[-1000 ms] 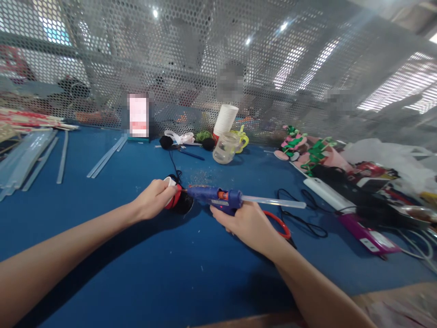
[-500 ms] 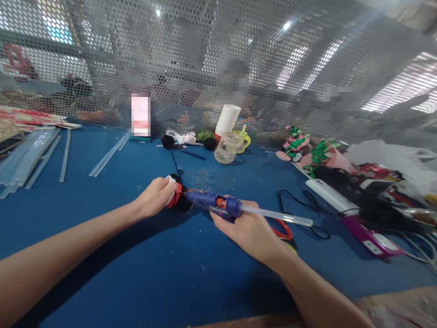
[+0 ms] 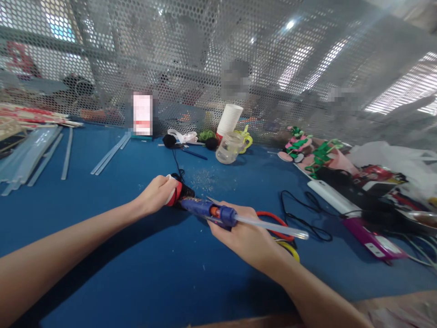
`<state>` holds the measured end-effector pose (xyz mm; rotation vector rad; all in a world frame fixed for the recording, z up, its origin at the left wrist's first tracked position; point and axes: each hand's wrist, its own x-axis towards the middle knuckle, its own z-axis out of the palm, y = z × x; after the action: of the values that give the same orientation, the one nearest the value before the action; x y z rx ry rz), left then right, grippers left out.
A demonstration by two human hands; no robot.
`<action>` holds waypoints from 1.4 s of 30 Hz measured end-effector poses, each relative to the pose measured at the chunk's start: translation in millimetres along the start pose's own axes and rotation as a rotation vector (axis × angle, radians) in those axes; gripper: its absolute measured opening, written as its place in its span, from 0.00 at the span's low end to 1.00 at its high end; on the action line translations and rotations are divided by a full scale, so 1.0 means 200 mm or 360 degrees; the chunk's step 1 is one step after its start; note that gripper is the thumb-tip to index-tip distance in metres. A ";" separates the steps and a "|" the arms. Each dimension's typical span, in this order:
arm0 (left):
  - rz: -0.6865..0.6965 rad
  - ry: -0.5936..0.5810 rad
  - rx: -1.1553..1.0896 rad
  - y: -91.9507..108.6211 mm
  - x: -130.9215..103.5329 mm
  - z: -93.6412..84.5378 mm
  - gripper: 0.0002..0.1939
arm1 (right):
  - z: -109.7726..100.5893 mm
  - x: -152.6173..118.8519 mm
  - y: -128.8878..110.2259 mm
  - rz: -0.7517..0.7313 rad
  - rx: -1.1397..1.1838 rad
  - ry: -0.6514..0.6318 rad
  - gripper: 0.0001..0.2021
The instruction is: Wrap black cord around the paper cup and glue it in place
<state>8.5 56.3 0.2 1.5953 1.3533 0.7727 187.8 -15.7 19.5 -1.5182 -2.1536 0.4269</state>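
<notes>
My left hand (image 3: 157, 195) is closed around a red and white paper cup (image 3: 175, 191), which lies on its side with black yarn about its far end. A strand of that yarn runs back over the table to a black yarn ball (image 3: 169, 140). In my right hand (image 3: 247, 234) is a blue hot glue gun (image 3: 201, 207), its nozzle at the black part of the cup; whether it touches cannot be made out. A clear glue stick (image 3: 273, 225) sticks out of the gun's rear. Scissors with red (image 3: 278, 224) and yellow handles lie partly hidden beneath my right hand.
Glue sticks (image 3: 32, 152) lie in a pile at the left. Behind stand a lit phone (image 3: 142, 114), stacked paper cups (image 3: 230, 119) and a clear jar (image 3: 228, 148). At the right are a purple and white power strip (image 3: 373, 241), black cord (image 3: 303, 214) and green-pink craft flowers (image 3: 317, 159).
The glue gun has swung slightly down and left along the cup with my right hand, uncovering more of the scissors' handles. My left hand keeps its hold on the cup.
</notes>
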 end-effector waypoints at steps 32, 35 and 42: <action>0.0001 -0.0013 -0.0039 0.00 0.00 0.00 0.15 | 0.00 0.00 -0.01 -0.0008 -0.0062 0.0048 0.04; 0.0010 -0.0008 -0.0039 0.00 0.00 0.00 0.14 | 0.01 -0.01 -0.01 -0.0061 -0.0047 0.0006 0.04; -0.0021 0.0006 -0.0041 -0.01 0.00 0.00 0.14 | 0.00 -0.01 0.01 -0.0065 -0.0065 0.0047 0.05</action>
<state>8.1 55.9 -1.6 1.5641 1.3498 0.7828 189.3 -16.5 18.1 -1.4899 -2.1786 0.3466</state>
